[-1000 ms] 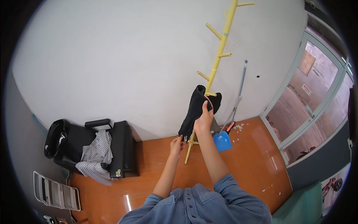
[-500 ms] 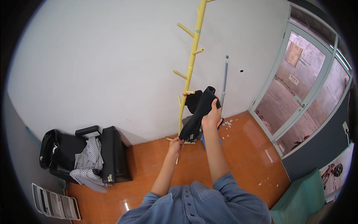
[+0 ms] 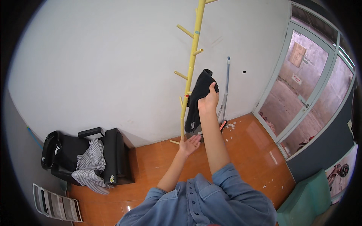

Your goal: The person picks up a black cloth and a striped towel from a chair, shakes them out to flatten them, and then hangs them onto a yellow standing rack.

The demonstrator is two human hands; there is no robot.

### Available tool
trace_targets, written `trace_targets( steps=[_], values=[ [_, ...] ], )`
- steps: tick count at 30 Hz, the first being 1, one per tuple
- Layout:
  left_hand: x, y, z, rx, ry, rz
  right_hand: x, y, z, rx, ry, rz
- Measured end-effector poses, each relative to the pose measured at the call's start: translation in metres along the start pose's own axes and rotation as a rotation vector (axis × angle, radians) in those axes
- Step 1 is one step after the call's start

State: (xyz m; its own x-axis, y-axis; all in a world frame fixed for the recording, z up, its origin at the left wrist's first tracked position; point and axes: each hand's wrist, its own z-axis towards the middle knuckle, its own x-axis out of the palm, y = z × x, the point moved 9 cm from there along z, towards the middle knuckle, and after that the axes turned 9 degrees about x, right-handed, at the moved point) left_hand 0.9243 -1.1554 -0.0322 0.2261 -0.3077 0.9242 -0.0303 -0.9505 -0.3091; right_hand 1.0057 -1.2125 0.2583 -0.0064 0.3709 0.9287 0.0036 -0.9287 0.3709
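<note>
My right hand (image 3: 209, 99) alone grips the black cloth (image 3: 199, 90), left hand (image 3: 189, 145) open, empty, nearer me; the cloth's unsupported lower end could swing left, snagging the yellow rack (image 3: 197, 23).

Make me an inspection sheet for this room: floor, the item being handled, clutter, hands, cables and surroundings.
Surface: shiny orange floor.
Item in hand: black cloth, folded or bunched, a small pale label near its lower end.
Clutter: white scraps on the floor near the wall; striped cloth draped over the black chair.
Left hand: open, palm up, holding nothing, below the cloth.
Right hand: gripping the cloth, thumb on top.
Cables: too unclear at the right edge to tell.
Surroundings: yellow coat rack and grey-blue pole by the white wall; glass door and green seat at right.
</note>
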Motion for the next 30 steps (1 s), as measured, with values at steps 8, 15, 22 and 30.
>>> trace_targets(
  steps=[8, 15, 22, 30],
  values=[
    [0.144, -0.042, -0.022, 0.006, 0.399, -0.766, -0.030, -0.015, 0.009, 0.377, 0.002, 0.225],
    [0.067, -0.081, -0.022, 0.319, 0.134, -0.432, -0.126, 0.025, 0.000, 0.361, -0.113, 0.191],
    [0.083, -0.088, -0.023, 0.252, 0.418, -0.350, -0.185, 0.008, -0.032, 0.494, -0.187, 0.286],
    [0.131, -0.090, 0.006, 0.137, 0.414, -0.440, -0.210, -0.068, 0.016, 0.469, 0.203, 0.559]
  ],
)
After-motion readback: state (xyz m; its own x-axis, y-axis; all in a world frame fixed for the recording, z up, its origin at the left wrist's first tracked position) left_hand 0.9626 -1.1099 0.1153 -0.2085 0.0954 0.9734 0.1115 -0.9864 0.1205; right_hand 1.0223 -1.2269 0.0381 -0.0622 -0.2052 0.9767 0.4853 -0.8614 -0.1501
